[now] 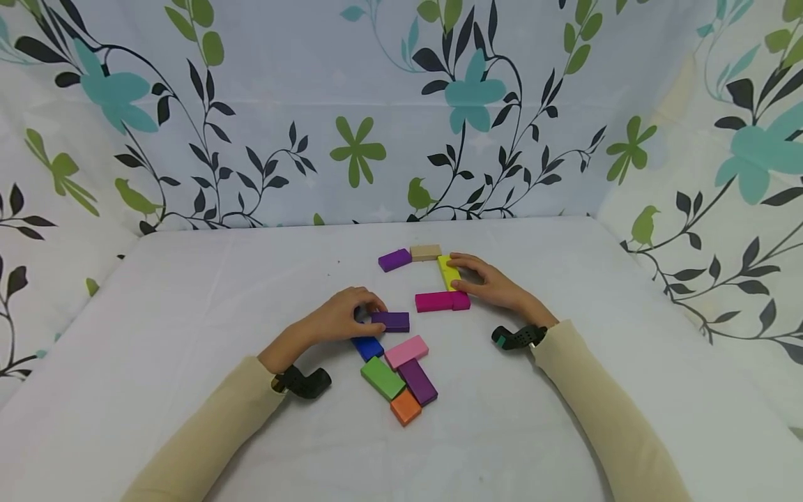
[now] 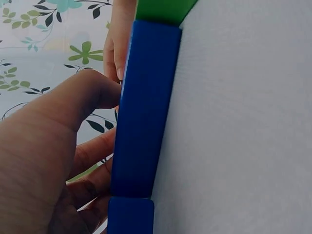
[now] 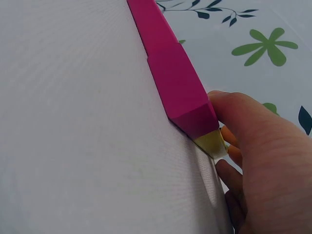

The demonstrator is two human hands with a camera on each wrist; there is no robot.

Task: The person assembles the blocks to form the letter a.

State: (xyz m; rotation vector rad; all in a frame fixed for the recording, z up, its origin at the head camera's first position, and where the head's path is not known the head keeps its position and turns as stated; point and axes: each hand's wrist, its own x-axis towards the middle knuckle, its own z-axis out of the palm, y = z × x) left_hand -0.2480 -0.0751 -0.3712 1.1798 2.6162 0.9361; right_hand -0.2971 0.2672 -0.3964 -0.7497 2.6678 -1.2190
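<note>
In the head view my left hand (image 1: 339,317) pinches the left end of a purple block (image 1: 392,322), thumb in front and fingers behind. A blue block (image 1: 367,347) lies just below that thumb; in the left wrist view, a blue block (image 2: 146,107) hides part of the fingers. Farther back, my right hand (image 1: 492,282) holds a yellow block (image 1: 448,270) by its two ends between thumb and fingers. Two magenta blocks (image 1: 434,302) lie end to end at the yellow block's near end; they largely cover it in the right wrist view.
Nearer me, a pink block (image 1: 406,351), a green block (image 1: 383,378), a dark purple block (image 1: 417,381) and an orange block (image 1: 406,407) lie close together. A tan block (image 1: 426,252) and another purple block (image 1: 394,260) lie at the back. Patterned cloth (image 1: 282,84) hangs behind the white table (image 1: 188,314).
</note>
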